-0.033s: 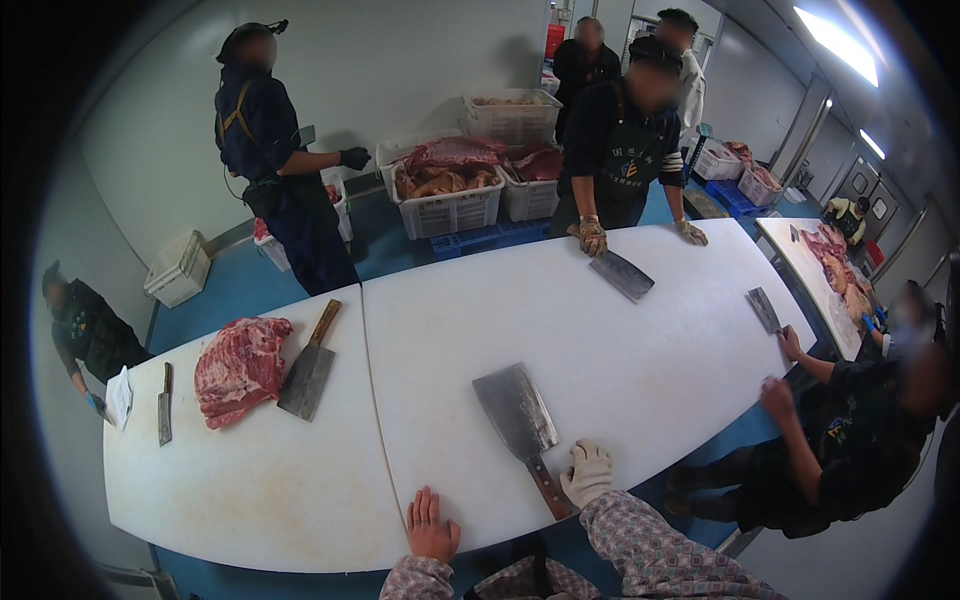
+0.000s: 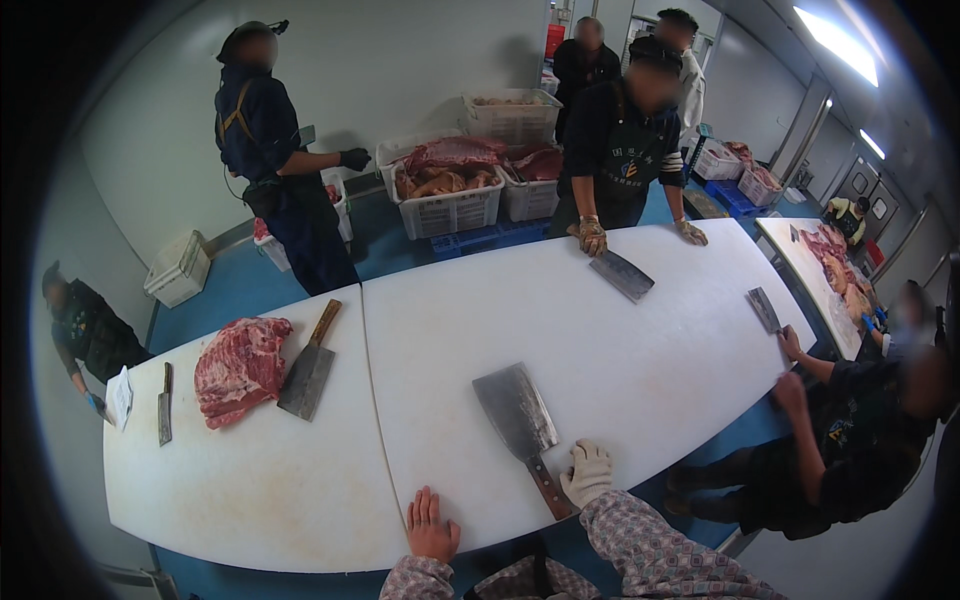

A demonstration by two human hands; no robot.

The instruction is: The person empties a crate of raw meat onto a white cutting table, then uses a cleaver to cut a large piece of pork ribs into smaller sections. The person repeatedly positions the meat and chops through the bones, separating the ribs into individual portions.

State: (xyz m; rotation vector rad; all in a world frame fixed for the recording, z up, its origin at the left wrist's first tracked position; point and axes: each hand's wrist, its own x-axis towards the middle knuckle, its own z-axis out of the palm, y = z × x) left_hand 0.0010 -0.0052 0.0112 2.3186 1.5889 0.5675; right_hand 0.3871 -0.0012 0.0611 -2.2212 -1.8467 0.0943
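Note:
My bare left hand (image 2: pixel 432 527) lies palm down at the table's near edge, its fingers stretched out beside the seam. My right hand (image 2: pixel 588 473), in a pale work glove, rests on the white tabletop (image 2: pixel 450 330) with fingers loosely bent and nothing visible in them. Just left of that glove is a wide cleaver (image 2: pixel 517 412), its wooden handle toward me and its blade flat on the board. On the left half, a large slab of raw red meat (image 2: pixel 240 370) sits beside a second cleaver (image 2: pixel 307 380), whose handle points away from me.
Across the table, a co-worker's gloved hand holds a cleaver (image 2: pixel 622 276). Another person at the right has a hand at a smaller cleaver (image 2: pixel 764 310). A narrow knife (image 2: pixel 165 405) and a white sheet (image 2: pixel 120 398) lie far left. Meat-filled crates (image 2: pixel 450 208) stand behind.
The person at the right has drawn one hand up and back from the table edge. My hands, the cleavers and the meat have stayed put.

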